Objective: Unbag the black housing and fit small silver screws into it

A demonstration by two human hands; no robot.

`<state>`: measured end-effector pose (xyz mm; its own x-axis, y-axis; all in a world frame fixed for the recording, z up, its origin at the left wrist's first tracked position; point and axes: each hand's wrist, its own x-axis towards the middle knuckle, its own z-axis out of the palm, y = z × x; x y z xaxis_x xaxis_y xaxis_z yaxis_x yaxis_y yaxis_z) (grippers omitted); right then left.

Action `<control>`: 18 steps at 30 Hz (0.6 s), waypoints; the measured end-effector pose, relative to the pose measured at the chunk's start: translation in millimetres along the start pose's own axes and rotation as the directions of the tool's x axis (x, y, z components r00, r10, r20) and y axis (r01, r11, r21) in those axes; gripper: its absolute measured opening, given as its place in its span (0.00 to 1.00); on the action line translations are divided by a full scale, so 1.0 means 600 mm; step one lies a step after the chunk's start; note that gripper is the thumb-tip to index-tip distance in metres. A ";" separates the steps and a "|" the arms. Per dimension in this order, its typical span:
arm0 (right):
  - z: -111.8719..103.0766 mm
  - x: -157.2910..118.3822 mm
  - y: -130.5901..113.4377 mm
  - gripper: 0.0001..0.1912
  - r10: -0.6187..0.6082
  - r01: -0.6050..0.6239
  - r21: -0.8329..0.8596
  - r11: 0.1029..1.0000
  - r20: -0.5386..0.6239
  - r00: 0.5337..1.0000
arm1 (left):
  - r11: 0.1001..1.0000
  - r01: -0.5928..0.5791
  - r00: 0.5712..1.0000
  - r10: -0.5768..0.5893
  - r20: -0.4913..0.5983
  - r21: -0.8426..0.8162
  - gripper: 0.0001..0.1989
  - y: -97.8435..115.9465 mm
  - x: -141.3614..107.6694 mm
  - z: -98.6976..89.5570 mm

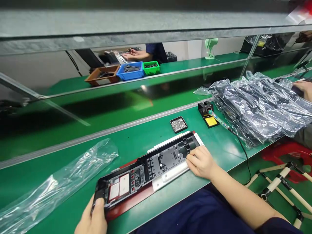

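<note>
A long black plastic housing (168, 158) lies open side up across a red and white fixture (174, 172) on the bench, its ribs, posts and round holes showing. My left hand (94, 216) grips the housing's near left end, thumb on top of the rim. At the right end, my right hand (201, 162) is closed, its fingertips pressed together at the near rim. Whatever those fingertips pinch is hidden. Just beyond them sits a small black looped part (186, 145) inside the housing. Behind the housing stands a small black tray (178, 124) of tiny silvery pieces.
A soldering iron (219, 120) rests in its stand (206, 109), its cord trailing off the front edge. Bagged black parts (255, 107) pile up at right, near another person's hand (304, 89). Clear plastic bag (65, 178) lies left. Bins (130, 71) line the shelf.
</note>
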<state>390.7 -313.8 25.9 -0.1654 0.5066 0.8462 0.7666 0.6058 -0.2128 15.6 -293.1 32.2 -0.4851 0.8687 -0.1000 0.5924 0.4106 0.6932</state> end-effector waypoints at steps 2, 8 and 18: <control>0.001 0.000 0.001 0.10 0.004 -0.004 0.012 1.000 -0.005 1.000 | 0.999 -0.034 0.999 0.035 0.011 -0.035 0.43 -0.004 0.008 -0.001; 0.000 0.003 0.000 0.16 0.003 0.001 0.081 0.997 -0.047 0.999 | 0.952 -0.232 0.972 0.234 -0.013 -0.201 0.40 -0.030 0.025 0.008; -0.007 -0.005 0.004 0.11 0.062 -0.038 0.083 0.996 -0.310 0.949 | 0.963 -0.204 0.938 0.141 -0.315 -0.175 0.27 -0.078 0.089 -0.036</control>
<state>395.8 -316.5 24.9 0.0831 0.3278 0.9411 0.7185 0.6347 -0.2845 -52.0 -271.7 9.8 -0.5744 0.7860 0.2289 0.5567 0.1700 0.8132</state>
